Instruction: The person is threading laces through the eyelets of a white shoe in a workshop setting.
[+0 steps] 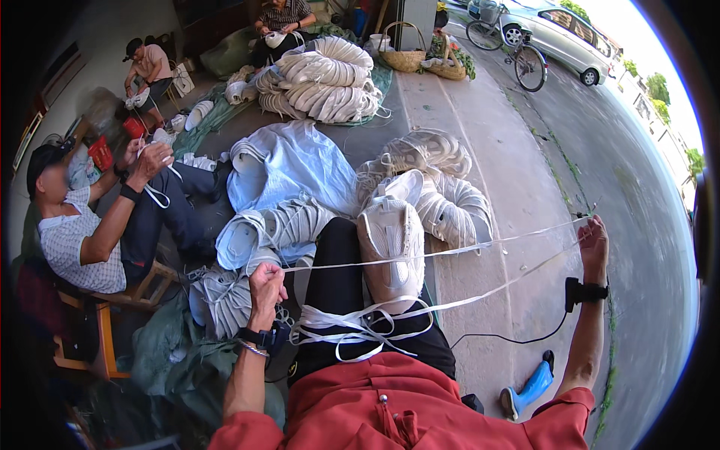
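Note:
A white shoelace [450,250] stretches nearly straight between my two hands. My left hand [266,289] is closed on one part of it, above my left thigh. Far out to the right, my raised right hand [593,244] pinches the other part, and a second strand runs from there back down to my lap. A loose bundle of white shoelaces [352,326] lies across my thighs. One off-white sneaker [391,244] rests on my leg behind the laces, touched by neither hand.
Piles of white shoes [450,199] lie ahead, beside a pale blue sheet [296,161] and another heap [322,79]. A co-worker [82,232] sits close on the left; two more people sit farther back. A blue boot [529,390] lies at right, near a black cable [517,341].

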`<move>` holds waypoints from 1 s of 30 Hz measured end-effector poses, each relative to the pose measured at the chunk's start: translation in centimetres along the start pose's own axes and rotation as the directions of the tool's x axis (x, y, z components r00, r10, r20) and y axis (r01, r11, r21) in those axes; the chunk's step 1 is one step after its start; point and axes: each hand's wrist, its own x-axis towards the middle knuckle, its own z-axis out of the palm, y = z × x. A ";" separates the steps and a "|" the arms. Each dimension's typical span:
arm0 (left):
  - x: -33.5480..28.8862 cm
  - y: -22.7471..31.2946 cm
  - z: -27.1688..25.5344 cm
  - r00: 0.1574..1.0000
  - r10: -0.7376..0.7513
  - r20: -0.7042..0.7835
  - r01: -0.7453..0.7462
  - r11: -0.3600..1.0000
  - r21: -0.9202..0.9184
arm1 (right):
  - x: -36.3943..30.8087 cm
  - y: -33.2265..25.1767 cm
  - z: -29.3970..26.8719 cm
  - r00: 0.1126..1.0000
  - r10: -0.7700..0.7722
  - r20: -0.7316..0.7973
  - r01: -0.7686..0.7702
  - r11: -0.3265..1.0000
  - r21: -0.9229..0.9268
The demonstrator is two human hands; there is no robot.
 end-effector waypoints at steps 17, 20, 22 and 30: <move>-0.4 2.0 1.0 0.987 -0.023 0.158 0.025 1.000 -0.011 | 4.4 -5.3 -4.4 0.939 -0.307 -0.154 0.151 0.771 -0.618; -1.7 3.7 3.9 0.961 -0.048 0.271 0.026 0.996 0.085 | 1.7 0.0 1.5 0.962 -0.232 0.142 0.222 0.366 -0.904; -2.8 4.9 6.5 0.923 0.022 0.384 -0.061 0.994 0.091 | -3.2 4.6 7.0 0.914 -0.112 0.389 0.405 0.227 -0.886; -5.9 8.1 13.2 0.784 0.081 0.615 -0.191 0.975 0.117 | -22.0 14.4 25.7 0.219 0.504 0.835 -0.203 0.861 -0.466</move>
